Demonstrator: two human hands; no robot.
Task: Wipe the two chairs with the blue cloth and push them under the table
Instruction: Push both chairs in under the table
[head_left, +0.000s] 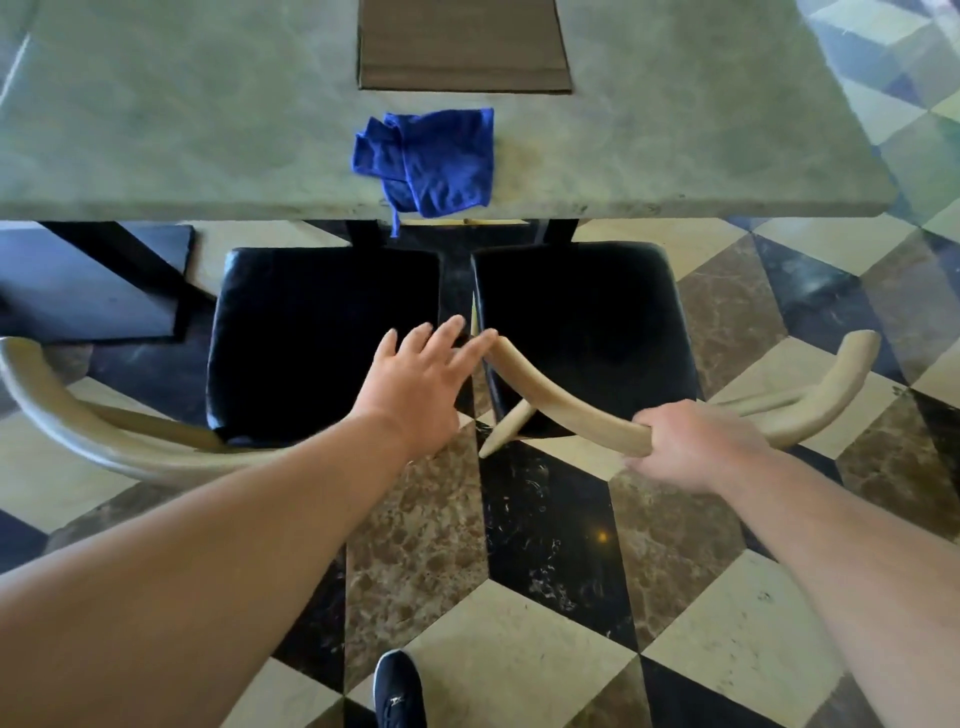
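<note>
Chairs, two in all, stand side by side before the table (182, 130): the left chair (322, 338) and the right chair (582, 322), each with one black padded seat and one curved pale wooden back rail. Both seats show almost whole on the near side of the table edge, with a narrow gap between them.

One blue cloth (431, 161) lies crumpled on the table at its near edge, above that gap, with a thin strip hanging over the edge; no hand touches it.

The right hand (696, 441) has its fingers curled tightly round the back rail (561, 410) of the right chair, near the middle of the curve. The left hand (410, 395) is spread flat with fingers straight, holding nothing, over the gap between the seats; one fingertip is at the rail's near end, though whether it touches I cannot tell.

One dark placemat (462, 47) lies farther back on the table. One dark shoe (400, 691) stands on the checkered floor (545, 649).
</note>
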